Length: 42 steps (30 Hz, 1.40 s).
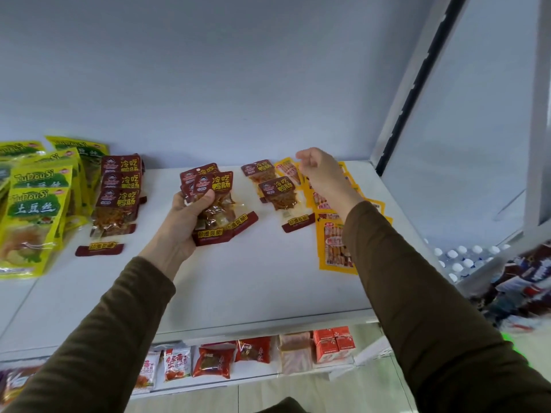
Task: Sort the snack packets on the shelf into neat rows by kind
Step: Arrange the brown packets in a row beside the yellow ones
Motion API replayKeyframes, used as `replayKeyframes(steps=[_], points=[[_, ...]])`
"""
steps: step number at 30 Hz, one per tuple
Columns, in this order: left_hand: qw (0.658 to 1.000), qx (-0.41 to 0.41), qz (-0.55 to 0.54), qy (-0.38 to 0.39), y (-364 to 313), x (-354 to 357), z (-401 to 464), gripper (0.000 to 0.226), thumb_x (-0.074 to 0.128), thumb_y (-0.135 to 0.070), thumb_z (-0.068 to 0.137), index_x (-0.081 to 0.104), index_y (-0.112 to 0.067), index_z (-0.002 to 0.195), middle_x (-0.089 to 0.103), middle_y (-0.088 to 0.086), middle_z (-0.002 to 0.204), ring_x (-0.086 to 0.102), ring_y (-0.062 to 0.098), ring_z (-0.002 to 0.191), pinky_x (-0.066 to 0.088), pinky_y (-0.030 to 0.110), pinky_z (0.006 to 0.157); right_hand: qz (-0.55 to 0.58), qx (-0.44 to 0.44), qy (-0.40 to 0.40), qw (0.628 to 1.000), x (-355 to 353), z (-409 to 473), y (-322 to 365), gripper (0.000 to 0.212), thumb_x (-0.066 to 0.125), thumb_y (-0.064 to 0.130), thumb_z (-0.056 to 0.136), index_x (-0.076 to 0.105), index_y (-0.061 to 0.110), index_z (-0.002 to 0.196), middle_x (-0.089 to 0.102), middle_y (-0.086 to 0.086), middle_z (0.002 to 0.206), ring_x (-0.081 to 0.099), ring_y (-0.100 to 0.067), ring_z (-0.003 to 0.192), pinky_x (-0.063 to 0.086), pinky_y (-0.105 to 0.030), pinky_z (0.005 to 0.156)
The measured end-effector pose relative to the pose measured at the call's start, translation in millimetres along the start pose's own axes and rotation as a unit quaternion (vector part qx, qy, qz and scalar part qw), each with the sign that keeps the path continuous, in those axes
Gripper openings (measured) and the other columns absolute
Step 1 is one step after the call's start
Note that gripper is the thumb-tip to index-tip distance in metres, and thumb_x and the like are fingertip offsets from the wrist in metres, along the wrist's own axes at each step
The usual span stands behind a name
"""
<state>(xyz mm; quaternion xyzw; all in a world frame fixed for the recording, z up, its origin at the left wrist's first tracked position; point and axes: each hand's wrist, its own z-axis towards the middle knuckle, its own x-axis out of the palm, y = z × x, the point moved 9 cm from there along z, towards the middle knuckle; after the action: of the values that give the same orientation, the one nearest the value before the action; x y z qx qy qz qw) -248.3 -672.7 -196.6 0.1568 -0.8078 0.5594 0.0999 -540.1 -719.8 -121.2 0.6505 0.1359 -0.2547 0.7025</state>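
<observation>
My left hand point(182, 222) grips a bunch of dark red snack packets point(213, 186) above the middle of the white shelf point(238, 278). Two more dark red packets point(275, 189) lie loose to the right of them. A row of the same dark red packets point(119, 198) lies at the left. My right hand point(320, 171) hovers with loosely curled fingers, holding nothing, over a column of yellow-orange packets point(334, 245) at the right. Yellow-green packets point(35, 210) are stacked at the far left.
The shelf's back wall point(238, 84) and a white upright post point(417, 84) bound the space. A lower shelf point(253, 380) holds red and white snack packs and small red cartons point(332, 344). Bottled water caps point(465, 257) show at the right below.
</observation>
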Motion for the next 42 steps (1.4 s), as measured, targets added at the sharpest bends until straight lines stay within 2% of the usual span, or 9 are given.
replayKeyframes(steps=[6,12,18,22,26,29,33,37,42], points=[[1.0,-0.003,-0.002,-0.006,1.5,-1.2,4.0,0.056,0.079,-0.023,0.089,0.049,-0.029,0.136,0.077,0.004,0.114,0.078,0.027,0.092,0.064,0.046,0.069,-0.444,-0.067,0.129,0.884,51.2,3.3,-6.8,0.081,0.067,0.052,0.089,0.032,0.023,0.156,0.042,-0.008,0.153,0.03,-0.037,0.142,0.037,-0.052,0.11],[1.0,0.003,0.002,-0.014,-0.7,-7.3,10.0,0.061,0.081,-0.027,0.086,0.049,-0.03,0.137,0.077,0.004,0.115,0.078,0.028,0.094,0.063,0.05,0.08,-0.434,-0.081,0.091,0.892,83.6,14.1,1.3,0.092,0.057,0.072,0.085,0.033,0.015,0.153,0.045,-0.011,0.152,0.031,-0.037,0.143,0.033,-0.051,0.113],[1.0,0.006,0.008,-0.019,-6.6,-13.5,14.7,0.066,0.082,-0.028,0.085,0.046,-0.031,0.14,0.074,0.005,0.12,0.077,0.029,0.097,0.06,0.057,0.089,-0.366,-0.021,0.1,0.925,105.5,31.9,3.4,0.115,0.06,0.075,0.081,0.011,0.006,0.159,0.04,-0.023,0.153,0.034,-0.042,0.142,0.033,-0.047,0.115],[1.0,0.006,0.007,-0.022,-9.0,-15.4,18.5,0.066,0.081,-0.028,0.085,0.045,-0.03,0.14,0.074,0.005,0.12,0.077,0.029,0.096,0.061,0.055,0.087,-0.314,0.014,0.107,0.943,117.4,45.8,7.2,0.1,0.07,0.049,0.089,0.01,0.012,0.16,0.037,-0.022,0.155,0.039,-0.039,0.139,0.042,-0.044,0.11],[0.999,0.002,0.007,-0.04,-9.8,-20.4,22.5,0.062,0.079,-0.03,0.088,0.045,-0.029,0.14,0.073,0.005,0.121,0.077,0.029,0.097,0.061,0.054,0.087,-0.17,0.089,0.142,0.971,125.9,50.8,6.2,0.125,0.088,0.029,0.075,-0.003,0.029,0.16,0.017,-0.019,0.163,0.036,-0.041,0.142,0.044,-0.047,0.108],[0.999,-0.001,0.007,-0.048,-11.3,-24.9,25.3,0.056,0.076,-0.03,0.091,0.047,-0.028,0.139,0.073,0.005,0.122,0.076,0.03,0.101,0.06,0.056,0.09,-0.077,0.074,0.137,0.985,128.1,52.8,4.2,0.109,0.078,0.009,0.085,0.003,0.031,0.161,0.027,-0.014,0.161,0.046,-0.035,0.134,0.049,-0.033,0.087],[0.998,-0.018,0.018,-0.064,-10.7,-32.7,28.2,0.052,0.072,-0.027,0.095,0.046,-0.025,0.14,0.071,0.007,0.124,0.074,0.033,0.103,0.062,0.053,0.084,0.027,0.048,0.062,0.997,99.2,52.7,8.0,0.085,0.066,0.002,0.092,0.02,0.029,0.159,0.04,-0.01,0.15,0.05,-0.029,0.131,0.053,-0.033,0.088],[0.997,-0.022,0.019,-0.074,-12.9,-34.7,28.6,0.044,0.065,-0.024,0.1,0.045,-0.024,0.139,0.07,0.008,0.125,0.073,0.033,0.104,0.062,0.05,0.081,0.218,0.026,0.021,0.975,59.4,42.2,35.8,0.08,0.065,0.006,0.093,0.025,0.035,0.156,0.048,-0.004,0.143,0.057,-0.022,0.124,0.059,-0.04,0.088],[0.998,-0.036,-0.031,-0.039,-15.6,-12.8,25.3,0.043,0.054,-0.038,0.103,0.05,-0.018,0.141,0.071,0.013,0.126,0.073,0.036,0.106,0.061,0.051,0.083,0.38,0.075,0.118,0.915,115.6,-12.8,60.0,0.078,0.072,-0.002,0.084,0.041,0.028,0.149,0.062,-0.006,0.135,0.07,-0.024,0.108,0.061,-0.039,0.083]])
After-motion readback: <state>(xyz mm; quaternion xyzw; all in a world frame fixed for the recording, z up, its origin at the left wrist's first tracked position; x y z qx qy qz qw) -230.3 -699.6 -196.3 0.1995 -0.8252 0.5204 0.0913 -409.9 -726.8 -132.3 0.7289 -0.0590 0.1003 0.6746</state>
